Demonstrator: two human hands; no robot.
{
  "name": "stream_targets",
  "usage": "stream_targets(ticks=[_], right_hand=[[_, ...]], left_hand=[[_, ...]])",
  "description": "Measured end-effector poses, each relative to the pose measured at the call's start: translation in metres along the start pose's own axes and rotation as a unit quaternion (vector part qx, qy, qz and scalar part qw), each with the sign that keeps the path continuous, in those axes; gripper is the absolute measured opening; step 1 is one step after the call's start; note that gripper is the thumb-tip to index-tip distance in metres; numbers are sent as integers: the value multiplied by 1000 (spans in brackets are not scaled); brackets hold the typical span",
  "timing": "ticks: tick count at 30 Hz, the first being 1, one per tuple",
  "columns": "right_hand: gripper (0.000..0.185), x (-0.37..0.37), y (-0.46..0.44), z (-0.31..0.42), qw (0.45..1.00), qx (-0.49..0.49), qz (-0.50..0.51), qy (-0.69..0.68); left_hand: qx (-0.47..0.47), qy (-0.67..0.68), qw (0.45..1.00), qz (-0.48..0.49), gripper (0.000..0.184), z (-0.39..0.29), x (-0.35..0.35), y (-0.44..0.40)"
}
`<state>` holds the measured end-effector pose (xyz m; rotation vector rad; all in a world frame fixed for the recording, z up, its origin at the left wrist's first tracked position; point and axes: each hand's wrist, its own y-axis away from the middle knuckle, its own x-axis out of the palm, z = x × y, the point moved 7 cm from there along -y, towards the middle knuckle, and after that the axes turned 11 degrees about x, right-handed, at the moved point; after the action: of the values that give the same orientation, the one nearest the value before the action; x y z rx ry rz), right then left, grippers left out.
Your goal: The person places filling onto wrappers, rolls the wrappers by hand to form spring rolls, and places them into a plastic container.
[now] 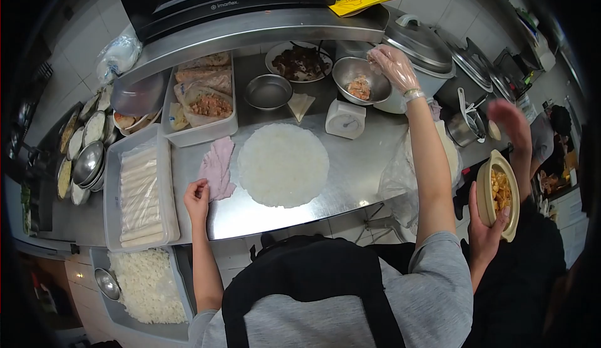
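Observation:
My left hand (197, 199) is at the left edge of a crumpled pink cloth (219, 168), its fingers curled in. I cannot tell whether it grips the cloth. A clear plastic glove covers my right hand (393, 65), which is over the rim of a steel bowl (381, 87), fingers drawn together; what they hold, if anything, is hidden. Chopped orange-pink filling (359, 87) lies in that bowl, which stands on a white dial scale (345, 120). In front of me a round, thin white wrapper sheet (283, 165) lies flat on the steel table (250, 224).
At left are a tub of white rolls (140, 194), a tub of bagged filling (206, 105) and a tray of white shreds (147, 285). A shallow steel bowl (268, 92) and a dark-food plate (299, 62) stand behind. Another person's hand (487, 238) holds an oval dish (499, 194) at right.

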<state>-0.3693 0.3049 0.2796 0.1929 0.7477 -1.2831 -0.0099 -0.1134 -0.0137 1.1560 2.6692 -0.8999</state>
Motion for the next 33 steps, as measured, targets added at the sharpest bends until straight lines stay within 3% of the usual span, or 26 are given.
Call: stream_targets(ticks=[5,7,8,10,11,13,14,16,19,22,27,29,33], right_hand=[[32,-2,10,3,999,0,4,52],[26,2,20,-1,996,29,22,-86],[26,4,23,-6,996,29,23,-87],[22,9,30,-30,942,90,47,-319],[22,13,40,-32,941,91,47,-322],[20,26,69,-27,786,49,137,-600],[20,36,83,-31,786,49,132,-602],[21,72,118,-27,656,55,220,-720],[26,116,150,-44,625,66,228,-744],[32,135,188,8,627,83,273,-725],[39,164,234,60,631,147,292,-703],[36,175,252,73,567,140,348,-733],[36,195,296,79,529,161,386,-738]], left_hand=[[14,6,1000,3,15,0,1,-1],[11,11,1000,4,16,0,2,-1],[7,15,1000,4,16,0,2,0],[7,18,1000,2,16,-1,3,0],[8,22,1000,0,16,0,2,1],[27,4,1000,5,15,-4,1,2],[15,13,1000,-3,15,-5,2,5],[8,25,1000,7,16,2,1,0],[23,38,999,-5,20,2,-1,1],[64,10,997,-44,25,-44,-17,6],[24,53,997,-51,26,-70,-35,60],[6,90,996,-11,27,-81,-39,88],[5,106,994,25,25,-109,-57,138]])
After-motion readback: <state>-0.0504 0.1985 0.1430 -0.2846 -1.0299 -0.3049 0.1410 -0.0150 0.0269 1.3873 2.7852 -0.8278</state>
